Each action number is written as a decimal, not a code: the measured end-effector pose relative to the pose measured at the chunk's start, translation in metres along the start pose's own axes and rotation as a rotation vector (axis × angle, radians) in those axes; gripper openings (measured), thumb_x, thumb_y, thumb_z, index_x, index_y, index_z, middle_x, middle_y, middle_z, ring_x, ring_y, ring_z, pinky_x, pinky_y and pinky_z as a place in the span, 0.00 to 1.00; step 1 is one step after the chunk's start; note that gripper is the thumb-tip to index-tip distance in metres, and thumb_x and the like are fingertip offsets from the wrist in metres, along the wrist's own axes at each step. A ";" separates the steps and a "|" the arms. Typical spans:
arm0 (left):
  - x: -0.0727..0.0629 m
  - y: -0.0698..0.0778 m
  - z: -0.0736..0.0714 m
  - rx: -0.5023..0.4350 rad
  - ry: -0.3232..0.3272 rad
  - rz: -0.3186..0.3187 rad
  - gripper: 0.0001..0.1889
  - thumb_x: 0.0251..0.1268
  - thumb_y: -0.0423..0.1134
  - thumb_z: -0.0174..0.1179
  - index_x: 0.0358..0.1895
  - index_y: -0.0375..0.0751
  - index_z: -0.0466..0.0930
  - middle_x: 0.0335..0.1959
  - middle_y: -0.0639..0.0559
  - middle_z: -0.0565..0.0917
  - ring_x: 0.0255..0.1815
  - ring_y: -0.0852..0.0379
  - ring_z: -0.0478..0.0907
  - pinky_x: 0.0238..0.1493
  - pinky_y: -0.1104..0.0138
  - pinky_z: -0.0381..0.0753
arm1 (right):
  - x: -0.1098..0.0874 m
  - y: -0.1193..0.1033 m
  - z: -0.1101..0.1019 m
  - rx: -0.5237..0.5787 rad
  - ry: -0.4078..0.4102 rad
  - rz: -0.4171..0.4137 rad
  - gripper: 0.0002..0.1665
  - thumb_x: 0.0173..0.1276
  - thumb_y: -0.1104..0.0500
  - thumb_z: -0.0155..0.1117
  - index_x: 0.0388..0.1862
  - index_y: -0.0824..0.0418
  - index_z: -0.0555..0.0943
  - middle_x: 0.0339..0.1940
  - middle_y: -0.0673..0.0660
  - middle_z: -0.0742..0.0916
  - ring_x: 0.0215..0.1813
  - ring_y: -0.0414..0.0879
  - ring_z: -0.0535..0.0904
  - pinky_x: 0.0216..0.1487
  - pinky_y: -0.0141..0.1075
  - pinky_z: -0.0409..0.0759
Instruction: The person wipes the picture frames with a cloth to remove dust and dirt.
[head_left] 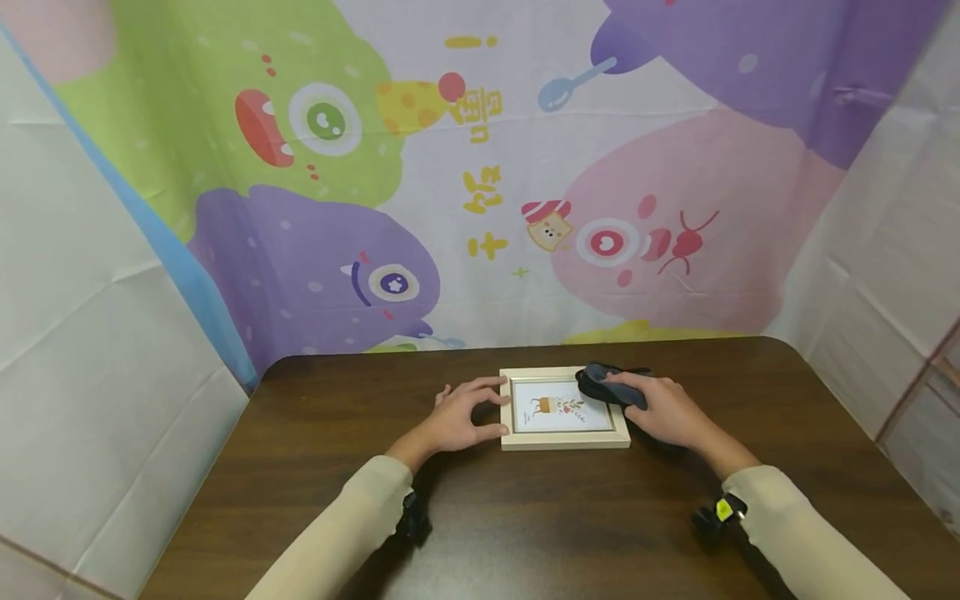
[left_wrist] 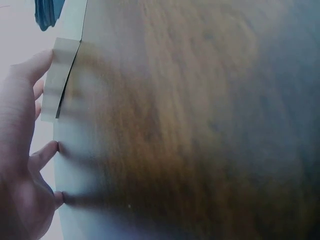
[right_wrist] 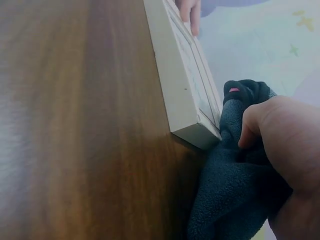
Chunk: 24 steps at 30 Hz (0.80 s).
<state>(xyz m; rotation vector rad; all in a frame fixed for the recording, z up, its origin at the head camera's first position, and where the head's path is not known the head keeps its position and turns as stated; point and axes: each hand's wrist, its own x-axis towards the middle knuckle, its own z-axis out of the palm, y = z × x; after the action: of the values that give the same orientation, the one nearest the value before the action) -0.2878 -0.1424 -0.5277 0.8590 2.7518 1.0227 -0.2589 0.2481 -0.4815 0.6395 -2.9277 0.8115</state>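
Note:
A light wooden picture frame lies on the brown table, its print showing a small deer-like figure with plants. My left hand touches the frame's left border with thumb and fingertips spread along it. The left wrist view shows two other fingers reaching down to the tabletop beside the frame's end. In my right hand is a bunched dark grey-blue fleecy cloth, gripped between thumb and fingers. The cloth overlaps the upper right corner of the frame and part of the print; its lower folds hang past the right border.
The brown table has rounded far corners. Behind it hangs a cartoon-printed curtain. White sheeting closes in the left side, and similar sheeting the right. Each sleeve carries a small black wrist device.

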 end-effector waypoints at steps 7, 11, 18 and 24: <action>-0.001 0.000 -0.001 0.010 -0.003 0.015 0.25 0.74 0.61 0.73 0.66 0.55 0.89 0.89 0.55 0.73 0.88 0.34 0.68 0.79 0.13 0.46 | -0.015 -0.003 0.001 -0.012 0.014 -0.039 0.34 0.71 0.69 0.71 0.77 0.60 0.84 0.73 0.72 0.88 0.67 0.70 0.89 0.56 0.57 0.85; -0.002 0.001 -0.003 -0.007 -0.007 0.014 0.25 0.74 0.60 0.73 0.66 0.54 0.89 0.89 0.54 0.73 0.89 0.34 0.68 0.81 0.14 0.45 | -0.021 -0.005 0.001 -0.011 0.017 -0.047 0.35 0.70 0.69 0.73 0.76 0.59 0.84 0.72 0.71 0.89 0.64 0.67 0.90 0.53 0.53 0.84; -0.004 0.003 -0.002 0.021 -0.002 0.024 0.24 0.76 0.63 0.71 0.65 0.55 0.89 0.89 0.56 0.73 0.88 0.36 0.69 0.79 0.14 0.48 | -0.035 -0.012 0.001 0.001 0.013 -0.062 0.35 0.69 0.70 0.75 0.76 0.57 0.85 0.73 0.70 0.88 0.66 0.71 0.90 0.56 0.59 0.89; -0.005 0.016 -0.009 0.006 -0.028 -0.010 0.24 0.74 0.55 0.73 0.66 0.50 0.89 0.89 0.52 0.72 0.90 0.33 0.66 0.82 0.15 0.45 | -0.048 -0.016 0.002 0.008 0.004 -0.085 0.36 0.68 0.70 0.77 0.75 0.56 0.86 0.73 0.67 0.89 0.70 0.74 0.88 0.60 0.68 0.89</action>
<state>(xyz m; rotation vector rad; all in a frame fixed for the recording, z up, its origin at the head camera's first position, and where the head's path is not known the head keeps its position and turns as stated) -0.2784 -0.1401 -0.5114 0.8530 2.7344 0.9929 -0.2091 0.2531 -0.4823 0.7562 -2.8723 0.8146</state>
